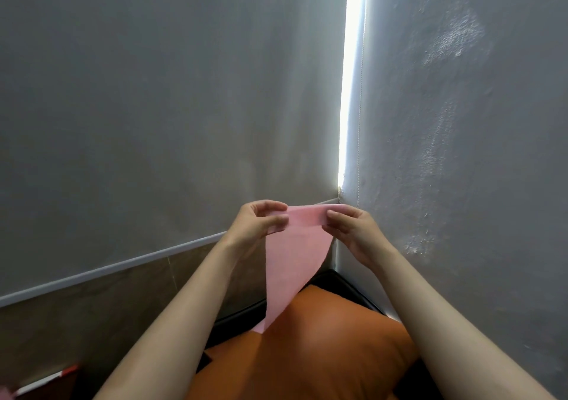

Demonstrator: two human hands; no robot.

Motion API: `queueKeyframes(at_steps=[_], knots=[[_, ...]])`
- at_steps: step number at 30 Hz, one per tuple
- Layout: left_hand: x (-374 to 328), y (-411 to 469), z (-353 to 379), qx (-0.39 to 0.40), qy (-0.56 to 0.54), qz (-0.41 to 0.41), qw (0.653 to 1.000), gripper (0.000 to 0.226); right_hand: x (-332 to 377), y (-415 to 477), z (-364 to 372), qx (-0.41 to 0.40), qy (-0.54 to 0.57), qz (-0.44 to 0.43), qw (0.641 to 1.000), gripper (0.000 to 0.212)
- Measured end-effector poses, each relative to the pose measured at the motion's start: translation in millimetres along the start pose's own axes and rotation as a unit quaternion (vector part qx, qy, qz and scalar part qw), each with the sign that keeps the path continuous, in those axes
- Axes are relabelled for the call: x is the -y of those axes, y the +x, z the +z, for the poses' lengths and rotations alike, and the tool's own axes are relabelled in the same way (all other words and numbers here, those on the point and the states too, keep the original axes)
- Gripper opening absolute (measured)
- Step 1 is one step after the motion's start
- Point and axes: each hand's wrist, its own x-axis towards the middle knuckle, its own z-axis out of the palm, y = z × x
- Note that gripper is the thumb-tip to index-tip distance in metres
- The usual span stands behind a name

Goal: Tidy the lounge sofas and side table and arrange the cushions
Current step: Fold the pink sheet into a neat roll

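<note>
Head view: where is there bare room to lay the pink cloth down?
The orange cushion, between the forearms and below the tip of the pink cloth, lies bare. The black sofa strip between cushion and walls is tight. The left hand and right hand pinch the cloth's top edge.

Both hands are up in front of the room's corner, left hand (258,221) and right hand (350,227) side by side, pinching the top edge of a cloth (295,261) between them. The cloth hangs down, and its lower tip ends over the back edge of the cushion (307,353) below. The cushion sits in the back corner of the sofa (347,286). Behind on the left hangs a roller blind (153,123), with the wall (461,154) on the right and a cord (360,123) running down between them.
</note>
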Motion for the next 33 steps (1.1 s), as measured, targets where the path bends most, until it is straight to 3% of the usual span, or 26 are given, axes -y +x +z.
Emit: queueKeyframes(at_steps=[6, 11, 16, 20, 25, 33], knots=[[-3, 0, -2, -0.025, 0.02, 0.003, 0.999, 0.027, -3, 2, 12, -0.092, 0.013, -0.043, 0.995, 0.02], [-3, 4, -12, -0.08, 0.079, 0.018, 0.993, 0.022, -4, 3, 14, -0.06, 0.025, -0.018, 0.998, 0.042], [-10, 8, -18, -0.101, 0.147, 0.044, 0.983, 0.016, -3, 4, 9, -0.024, -0.035, -0.001, 0.999, 0.022], [-19, 4, -24, -0.028, 0.181, 0.057, 0.981, 0.019, 5, 2, 8, 0.001, -0.099, -0.016, 0.995, 0.01], [-27, 5, -30, -0.031, 0.177, 0.071, 0.981, 0.019, 17, 4, 6, 0.02, -0.156, -0.029, 0.987, 0.023], [-45, 5, -35, -0.013, 0.193, 0.097, 0.976, 0.011, 40, 11, 10, -0.007, -0.225, -0.074, 0.972, 0.015]])
